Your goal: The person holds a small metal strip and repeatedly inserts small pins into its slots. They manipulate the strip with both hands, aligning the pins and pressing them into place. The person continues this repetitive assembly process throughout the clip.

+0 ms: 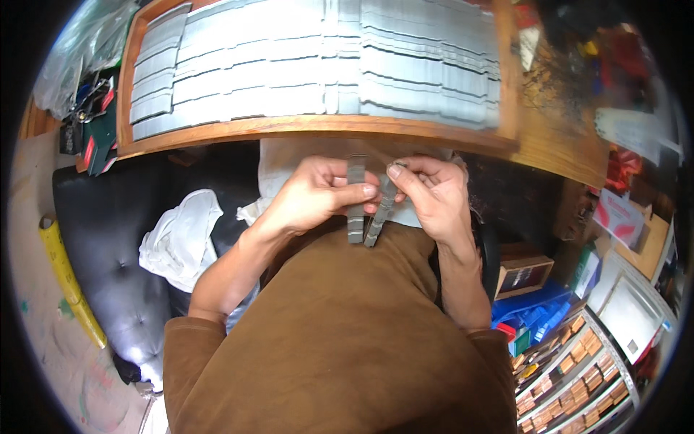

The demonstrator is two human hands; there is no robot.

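So I had both hands busy here. Left grip (325, 188) was closed on one gray strip (355, 206), thumb across the front, fingers behind. Right grip (434, 195) was pinching the second strip (381, 211) near its top end, so that one slanted down between the two grips. Couldn't tell if the left fingertips touched it too.

Progress-wise, the tray (311, 126) just beyond both grips looked pretty full, row after row of gray pieces (426, 65). The two strips were out of it, so I'd call that pair unfinished. No idea how many were left; glare hid part of the rows.

The counter (564, 148) showed bare wood beyond the right grip, scuffed and dark in spots. Room was cluttered: black sofa (94, 217) left of the left grip with a white bag (184, 239) on it, yellow roll (69, 282) farther out. Nearer me than the right grip, off to its right, sat a blue bag (538, 315) and a rack (578, 376) of small blocks.
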